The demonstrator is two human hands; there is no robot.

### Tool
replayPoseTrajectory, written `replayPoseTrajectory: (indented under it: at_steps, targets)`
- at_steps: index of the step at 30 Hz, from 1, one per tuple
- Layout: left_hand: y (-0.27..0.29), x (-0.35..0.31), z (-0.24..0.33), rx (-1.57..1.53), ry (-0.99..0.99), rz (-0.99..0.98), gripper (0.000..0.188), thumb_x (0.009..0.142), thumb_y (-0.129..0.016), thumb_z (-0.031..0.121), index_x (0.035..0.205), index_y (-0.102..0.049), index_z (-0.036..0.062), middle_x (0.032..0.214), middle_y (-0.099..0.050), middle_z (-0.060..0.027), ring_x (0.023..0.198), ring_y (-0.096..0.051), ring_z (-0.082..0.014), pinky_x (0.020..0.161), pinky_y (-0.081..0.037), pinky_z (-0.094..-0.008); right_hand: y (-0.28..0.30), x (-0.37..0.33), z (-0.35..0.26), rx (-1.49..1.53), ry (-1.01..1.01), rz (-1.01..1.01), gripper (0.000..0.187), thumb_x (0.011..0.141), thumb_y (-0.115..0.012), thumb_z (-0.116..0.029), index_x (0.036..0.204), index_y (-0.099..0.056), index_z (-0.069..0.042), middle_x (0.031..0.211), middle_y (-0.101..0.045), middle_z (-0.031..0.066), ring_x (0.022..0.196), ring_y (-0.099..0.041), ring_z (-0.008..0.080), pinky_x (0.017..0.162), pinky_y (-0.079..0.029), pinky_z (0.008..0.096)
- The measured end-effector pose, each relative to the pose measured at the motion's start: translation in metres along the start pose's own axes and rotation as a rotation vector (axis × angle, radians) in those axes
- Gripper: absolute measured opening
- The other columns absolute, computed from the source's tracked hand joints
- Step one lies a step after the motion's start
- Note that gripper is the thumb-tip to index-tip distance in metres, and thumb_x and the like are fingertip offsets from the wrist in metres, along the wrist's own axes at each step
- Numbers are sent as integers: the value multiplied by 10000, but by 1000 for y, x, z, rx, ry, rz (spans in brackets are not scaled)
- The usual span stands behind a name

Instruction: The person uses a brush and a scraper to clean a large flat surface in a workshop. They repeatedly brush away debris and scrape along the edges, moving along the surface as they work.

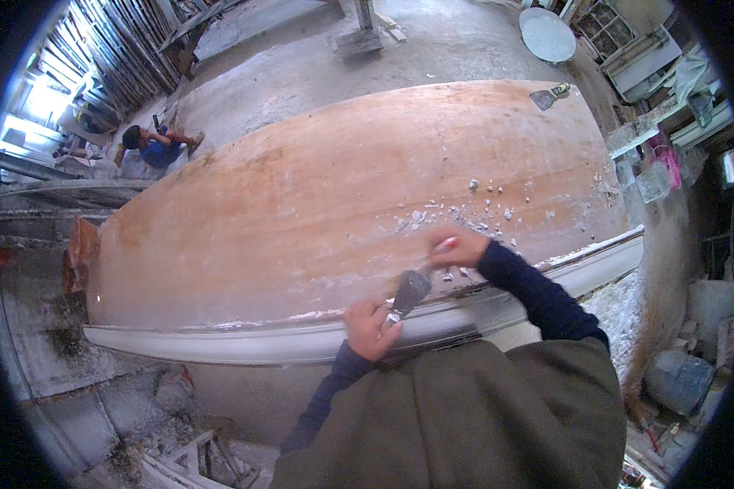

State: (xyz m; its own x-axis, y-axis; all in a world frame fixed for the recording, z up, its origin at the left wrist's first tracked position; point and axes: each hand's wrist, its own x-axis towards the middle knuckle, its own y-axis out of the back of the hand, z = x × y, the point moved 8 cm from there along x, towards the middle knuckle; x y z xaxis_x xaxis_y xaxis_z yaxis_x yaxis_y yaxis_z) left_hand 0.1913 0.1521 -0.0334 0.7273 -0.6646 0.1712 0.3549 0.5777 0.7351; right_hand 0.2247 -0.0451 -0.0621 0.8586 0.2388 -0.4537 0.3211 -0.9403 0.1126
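Note:
My right hand [458,247] grips a putty knife by its handle, where a bit of red shows in the fist. The wide grey blade of the putty knife [414,287] slants down toward my left hand and is slightly blurred. My left hand [370,328] is closed around something small and pale near the blade's tip; I cannot make out what it is. Both hands are over the near edge of a large wooden board [302,212], beside a long white moulding [245,342]. White chips [418,217] lie scattered beyond my right hand.
A second putty knife [550,96] lies at the board's far right corner. A person in blue [159,151] crouches past the far left edge. A round white disc [547,35] stands at the far right, and a blue container [678,381] at the lower right.

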Motion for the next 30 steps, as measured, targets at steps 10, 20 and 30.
replayPoseTrajectory:
  at_steps: [10, 20, 30]
  targets:
    - [1, -7, 0, -7, -46, 84, 310, 643, -593, 284, 823, -575, 33, 870, -532, -116, 813, -481, -291, 728, -326, -394, 172, -153, 29, -185, -115, 589, 93, 718, -608, -107, 741, -545, -42, 614, -549, 14, 512, -526, 83, 431, -446, 217]
    - [10, -3, 8, -11, -53, 53, 346, 635, -596, 304, 840, -581, 26, 869, -535, -126, 816, -483, -296, 719, -332, -401, 44, -28, 12, 99, 36, 140, 168, 731, -643, -173, 817, -581, -44, 732, -564, 27, 663, -553, 89, 567, -486, 233]
    - [3, -10, 1, -68, -51, 38, 341, 648, -587, 323, 834, -578, 37, 904, -523, -113, 841, -465, -281, 756, -303, -393, 222, -177, 13, -698, -313, 759, 93, 691, -602, -105, 699, -527, -50, 599, -528, 14, 508, -522, 79, 434, -457, 217]
